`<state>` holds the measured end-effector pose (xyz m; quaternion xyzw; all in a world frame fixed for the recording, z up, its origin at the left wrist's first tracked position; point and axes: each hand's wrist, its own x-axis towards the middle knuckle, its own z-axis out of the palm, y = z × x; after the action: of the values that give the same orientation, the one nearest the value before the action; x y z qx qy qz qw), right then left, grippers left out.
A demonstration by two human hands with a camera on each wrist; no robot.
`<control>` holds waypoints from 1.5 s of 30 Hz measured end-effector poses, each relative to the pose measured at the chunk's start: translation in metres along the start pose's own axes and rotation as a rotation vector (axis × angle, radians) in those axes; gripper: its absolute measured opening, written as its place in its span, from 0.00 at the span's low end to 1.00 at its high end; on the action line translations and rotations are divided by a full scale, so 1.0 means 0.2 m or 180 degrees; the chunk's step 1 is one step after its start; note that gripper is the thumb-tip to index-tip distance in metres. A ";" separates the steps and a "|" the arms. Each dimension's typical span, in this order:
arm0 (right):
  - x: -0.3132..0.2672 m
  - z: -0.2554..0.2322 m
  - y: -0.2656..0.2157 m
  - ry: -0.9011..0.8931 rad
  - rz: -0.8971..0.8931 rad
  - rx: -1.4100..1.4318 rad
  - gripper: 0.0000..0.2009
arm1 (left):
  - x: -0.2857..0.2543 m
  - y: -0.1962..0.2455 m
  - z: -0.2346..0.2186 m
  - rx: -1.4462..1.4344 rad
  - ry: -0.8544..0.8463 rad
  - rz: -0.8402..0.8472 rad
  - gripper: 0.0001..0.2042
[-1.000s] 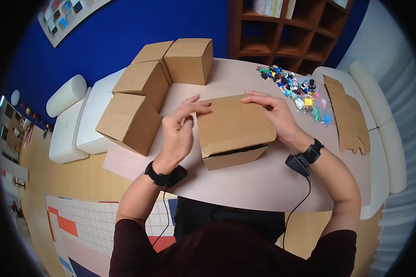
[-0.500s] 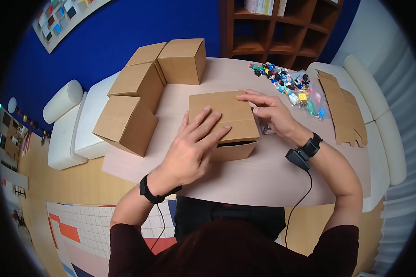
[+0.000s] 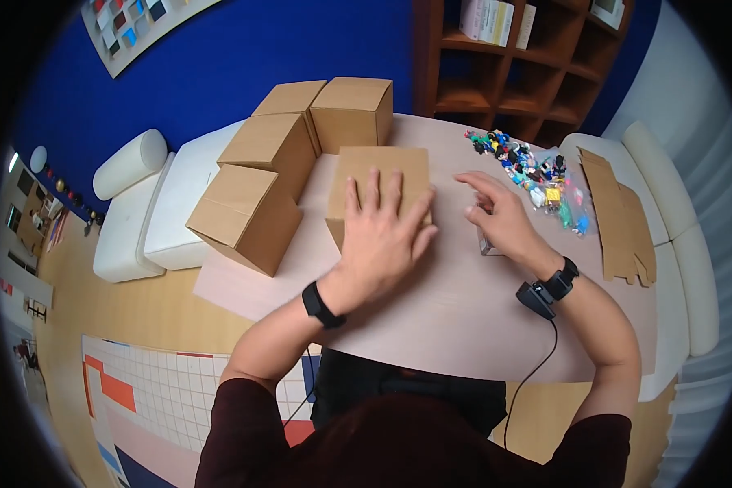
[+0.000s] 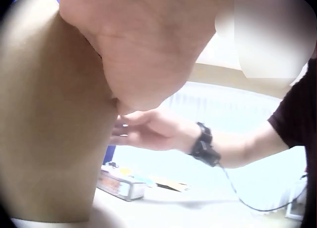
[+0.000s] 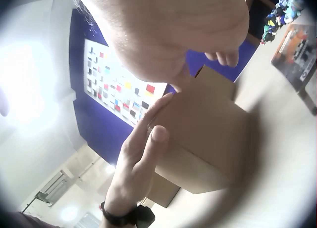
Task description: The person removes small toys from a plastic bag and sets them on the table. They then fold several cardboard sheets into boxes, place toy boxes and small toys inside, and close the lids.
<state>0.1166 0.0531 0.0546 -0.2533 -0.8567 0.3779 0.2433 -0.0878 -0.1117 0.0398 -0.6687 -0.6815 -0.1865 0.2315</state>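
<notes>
A closed cardboard box (image 3: 412, 167) stands on the table in front of me. My left hand (image 3: 381, 240) lies on its top with the fingers spread; in the right wrist view the box (image 5: 208, 124) shows beneath that hand's thumb. To the right of the box, my right hand (image 3: 504, 220) is held above the table, fingers loosely bent and holding nothing. Partly hidden beneath it is a flat, silver-edged case (image 3: 485, 243), whose printed orange and dark top (image 5: 296, 52) shows in the right wrist view.
Several closed cardboard boxes (image 3: 244, 207) stand in a row at the left and back of the table (image 3: 455, 325). Small colourful figures (image 3: 529, 167), some in clear bags, lie at the back right. Flattened cardboard (image 3: 618, 215) lies along the right edge by a white sofa (image 3: 683, 268).
The box has turned and shifted left and away from me, its lid now flat. My left hand moved onto its top, and my right hand let go and drew off to the right.
</notes>
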 end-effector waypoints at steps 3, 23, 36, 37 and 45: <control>-0.05 -0.09 0.08 0.0043 0.0104 -0.1512 0.38 | 0.07 -0.15 0.07 0.0130 0.0120 -0.0135 0.28; -0.24 -0.53 0.47 0.0640 0.0722 -0.2688 0.39 | 0.24 -0.56 0.25 0.0353 -0.0372 -0.0356 0.33; -0.69 -0.97 1.15 0.0526 0.3570 -0.3326 0.34 | 0.25 0.08 0.08 -0.1532 0.0114 0.0199 0.16; -0.71 -0.99 1.21 0.0316 0.3385 -0.3550 0.31 | 0.25 0.11 0.07 -0.1673 0.0069 0.0186 0.15; -0.75 -0.95 1.21 0.0546 0.2660 -0.4652 0.22 | 0.31 0.28 -0.02 -0.2420 -0.0160 0.0232 0.13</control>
<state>0.4058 0.2026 -0.0519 -0.6706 -0.7001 -0.2327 -0.0772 -0.0318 -0.0614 0.0745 -0.7351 -0.5449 -0.4012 -0.0434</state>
